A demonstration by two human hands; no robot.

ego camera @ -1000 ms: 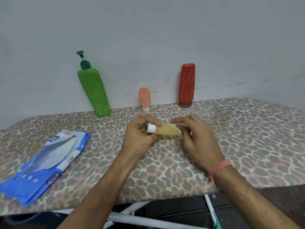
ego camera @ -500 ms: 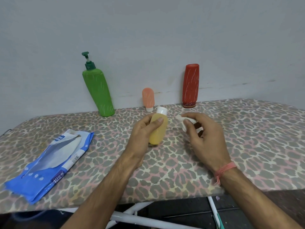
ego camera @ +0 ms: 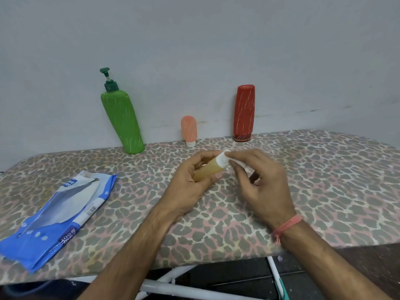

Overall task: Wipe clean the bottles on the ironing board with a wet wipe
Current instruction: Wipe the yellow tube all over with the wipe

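Fingers of the left hand (ego camera: 190,182) curl round the small yellow bottle (ego camera: 208,169), holding it tilted, white cap (ego camera: 222,160) up and to the right, just above the ironing board (ego camera: 324,180). Right hand (ego camera: 262,182) pinches a bunched white wet wipe (ego camera: 232,160) between thumb and fingertips, pressed against the cap.

Step in hand, as I judge it: wiping the cap end of the yellow bottle. Next move likely calls for turning the bottle in the left hand so the wipe gets round the cap, then setting it down and picking another.

Three other bottles stand at the back by the wall: green pump bottle (ego camera: 122,122), leaning; small peach bottle (ego camera: 189,131), cap down; red bottle (ego camera: 244,113), cap down. All three show pale scribble marks, so probably not yet wiped.

Blue and white wipes pack (ego camera: 60,213) lies flat on the left of the board, well apart from the hands. It has a barcode and partial letters, cut off and too small to read properly. No brand legible on any bottle.
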